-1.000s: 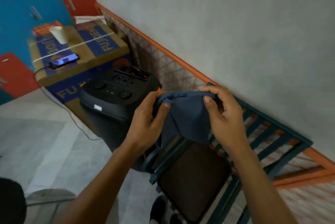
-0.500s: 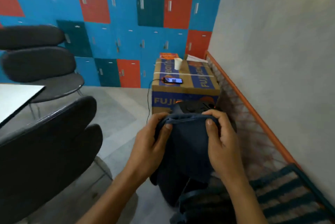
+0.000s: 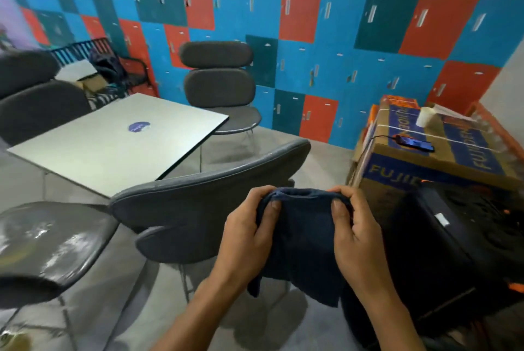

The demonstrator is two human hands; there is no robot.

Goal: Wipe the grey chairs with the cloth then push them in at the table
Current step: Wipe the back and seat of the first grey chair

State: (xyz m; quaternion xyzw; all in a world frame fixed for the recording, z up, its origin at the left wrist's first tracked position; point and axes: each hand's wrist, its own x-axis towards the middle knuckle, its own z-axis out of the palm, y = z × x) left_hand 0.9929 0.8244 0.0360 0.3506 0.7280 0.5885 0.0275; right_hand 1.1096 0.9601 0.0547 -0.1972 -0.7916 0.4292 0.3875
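Both hands, left hand (image 3: pixel 249 233) and right hand (image 3: pixel 355 233), pinch the top edge of the dark cloth (image 3: pixel 302 240) just above the nearest grey chair (image 3: pixel 198 200) by the counter (image 3: pixel 113 140). Best to bunch it into one palm, then sweep the backrest top downward.

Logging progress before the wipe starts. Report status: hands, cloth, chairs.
Left hand and right hand both grip the cloth, held in the air. Nearest grey chair just ahead, not yet touched. Nothing between cloth and chair.
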